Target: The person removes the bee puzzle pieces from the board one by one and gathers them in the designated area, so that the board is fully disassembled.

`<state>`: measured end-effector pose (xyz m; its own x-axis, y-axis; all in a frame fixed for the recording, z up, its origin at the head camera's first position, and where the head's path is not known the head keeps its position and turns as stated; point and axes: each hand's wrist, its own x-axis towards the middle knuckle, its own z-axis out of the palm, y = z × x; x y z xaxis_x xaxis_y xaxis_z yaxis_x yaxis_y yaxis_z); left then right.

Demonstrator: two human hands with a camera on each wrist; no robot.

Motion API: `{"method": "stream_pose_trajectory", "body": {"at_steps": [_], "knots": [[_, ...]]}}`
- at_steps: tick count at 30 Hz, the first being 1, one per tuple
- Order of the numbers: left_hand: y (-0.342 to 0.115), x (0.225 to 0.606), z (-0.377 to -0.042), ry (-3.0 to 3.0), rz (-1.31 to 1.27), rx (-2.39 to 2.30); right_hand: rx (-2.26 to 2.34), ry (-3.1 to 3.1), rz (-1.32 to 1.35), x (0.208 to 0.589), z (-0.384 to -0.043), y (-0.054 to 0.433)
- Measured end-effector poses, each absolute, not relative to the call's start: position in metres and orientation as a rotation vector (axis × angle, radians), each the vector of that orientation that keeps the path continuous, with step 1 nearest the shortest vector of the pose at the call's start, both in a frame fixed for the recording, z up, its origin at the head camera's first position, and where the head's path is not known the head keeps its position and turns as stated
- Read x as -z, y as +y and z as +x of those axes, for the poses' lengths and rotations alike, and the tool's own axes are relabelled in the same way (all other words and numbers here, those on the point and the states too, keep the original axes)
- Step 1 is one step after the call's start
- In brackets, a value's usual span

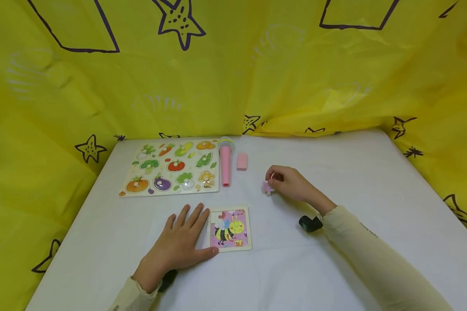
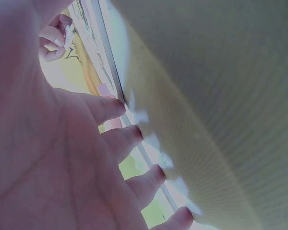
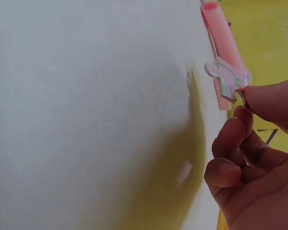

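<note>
Between thumb and fingers, my right hand (image 1: 289, 183) pinches a pink jigsaw piece (image 3: 229, 76) with curvy edges, held over the white table. My left hand (image 1: 179, 244) lies with fingers spread beside a small square bee puzzle (image 1: 229, 229). Its thumb tip reaches the puzzle's lower left corner, and the index fingertip is at the upper left corner. The bee picture is yellow and black on pink in a pale frame (image 1: 250, 229), with a whitish patch near the upper left. In the left wrist view, the straight fingers (image 2: 146, 184) of the left hand show.
A vegetable peg board (image 1: 167, 167) lies at the back left. Right of it are a pink toy microphone (image 1: 225, 166) and a pink block (image 1: 242, 162). Yellow patterned cloth (image 1: 233, 77) hangs behind the table (image 1: 334, 160). Dark bands (image 1: 310, 223) sit at the wrists.
</note>
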<state>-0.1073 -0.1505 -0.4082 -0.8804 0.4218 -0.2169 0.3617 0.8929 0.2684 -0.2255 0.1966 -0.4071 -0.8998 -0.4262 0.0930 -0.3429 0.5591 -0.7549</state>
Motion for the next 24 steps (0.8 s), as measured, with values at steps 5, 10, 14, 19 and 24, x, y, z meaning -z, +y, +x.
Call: {"method": "stream_pose_trajectory", "body": {"at_steps": [5,10,14,19,24], "knots": [[-0.152,0.409,-0.106,2.789,0.591,-0.347,1.198,2.718,-0.635,0.409,-0.236,0.205],[-0.152,0.408,-0.107,2.793,0.597,-0.348,1.163,2.756,-0.614,0.408,-0.244,0.213],[-0.152,0.407,-0.107,2.788,0.588,-0.345,1.151,2.757,-0.587,0.408,-0.249,0.214],[-0.151,0.407,-0.107,2.79,0.588,-0.347,1.13,2.748,-0.538,0.407,-0.257,0.21],[-0.15,0.409,-0.108,2.791,0.578,-0.338,1.126,2.69,-0.505,0.405,-0.263,0.201]]}}
